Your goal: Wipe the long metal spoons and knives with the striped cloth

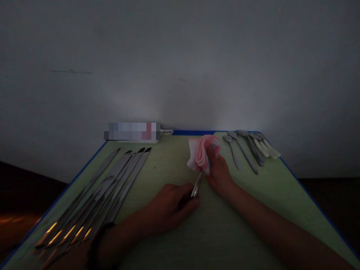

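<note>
My left hand (174, 204) is closed around the lower end of a shiny metal piece of cutlery (197, 185), held above the middle of the table. The upper end of the cutlery disappears into a pink and white cloth (201, 153), so its kind does not show. Fingers of my right hand (221, 172) are closed on this folded cloth, pressing it around the hidden end. Several metal spoons (234, 150) lie to the right of the cloth. Left of my left hand, several long table knives (131, 182) are laid side by side.
The pale green table (171, 157) has a blue edge and stands against a grey wall (182, 67). A white box-like object (137, 131), partly pixelated, sits at the back left with a white cord loop (168, 132). White-handled cutlery (267, 148) lies at the back right.
</note>
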The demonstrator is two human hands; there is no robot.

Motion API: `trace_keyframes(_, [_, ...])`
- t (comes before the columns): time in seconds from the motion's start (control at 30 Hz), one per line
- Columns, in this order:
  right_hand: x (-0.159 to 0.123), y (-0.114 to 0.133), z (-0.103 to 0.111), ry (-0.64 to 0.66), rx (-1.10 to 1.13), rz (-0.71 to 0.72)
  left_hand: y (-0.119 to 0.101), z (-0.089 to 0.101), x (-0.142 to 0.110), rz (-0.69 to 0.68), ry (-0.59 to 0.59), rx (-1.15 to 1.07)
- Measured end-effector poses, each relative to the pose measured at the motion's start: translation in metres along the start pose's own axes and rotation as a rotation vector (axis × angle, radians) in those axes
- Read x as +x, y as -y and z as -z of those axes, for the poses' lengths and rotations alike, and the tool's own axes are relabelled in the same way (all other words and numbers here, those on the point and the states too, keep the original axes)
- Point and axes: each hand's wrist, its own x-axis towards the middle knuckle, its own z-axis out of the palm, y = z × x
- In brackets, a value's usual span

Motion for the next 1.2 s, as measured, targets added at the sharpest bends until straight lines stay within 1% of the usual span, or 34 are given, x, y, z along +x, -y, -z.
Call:
trace_keyframes(0.07, [-0.004,0.0,0.0,-0.01,-0.087,0.045,-0.001,0.003,-0.002,-0.08,0.047,0.0])
trace_keyframes(0.13, [-0.009,0.002,-0.001,-0.015,-0.192,0.078,0.0,0.003,-0.003,-0.129,0.083,0.023])
trace_keyframes(0.2, [-0.013,0.004,-0.002,-0.043,-0.24,0.089,0.003,0.001,-0.002,-0.144,0.09,0.05])
trace_keyframes(0.27, [-0.017,0.007,-0.004,-0.079,-0.255,0.087,0.006,-0.001,0.0,-0.133,0.07,0.06])
trace_keyframes(0.37, [-0.024,0.009,-0.008,-0.083,-0.3,0.075,0.009,-0.005,0.003,-0.092,0.012,0.086])
trace_keyframes(0.5, [-0.035,0.009,-0.015,-0.013,-0.31,0.018,0.012,-0.008,0.005,-0.045,-0.076,0.104])
trace_keyframes(0.57, [-0.04,0.008,-0.018,0.015,-0.298,0.01,0.014,-0.008,0.005,-0.003,-0.109,0.067])
trace_keyframes(0.7, [-0.047,0.006,-0.024,0.021,-0.31,0.013,0.021,-0.007,0.005,0.08,-0.158,-0.018])
trace_keyframes(0.8, [-0.049,0.005,-0.025,0.028,-0.323,0.01,0.024,-0.005,0.005,0.082,-0.185,-0.067])
trace_keyframes(0.87, [-0.048,0.006,-0.025,0.048,-0.32,0.023,0.022,-0.003,0.005,0.069,-0.201,-0.131])
trace_keyframes(0.93, [-0.046,0.007,-0.024,0.069,-0.312,0.028,0.018,-0.001,0.005,0.091,-0.211,-0.203])
trace_keyframes(1.0, [-0.043,0.007,-0.022,0.103,-0.301,0.021,0.013,0.0,0.007,0.141,-0.221,-0.259])
trace_keyframes(1.13, [-0.037,0.004,-0.016,0.214,-0.239,-0.003,0.006,-0.003,0.012,0.265,-0.274,-0.339])
trace_keyframes(1.2, [-0.036,0.002,-0.014,0.235,-0.221,-0.006,0.005,-0.005,0.013,0.284,-0.294,-0.358])
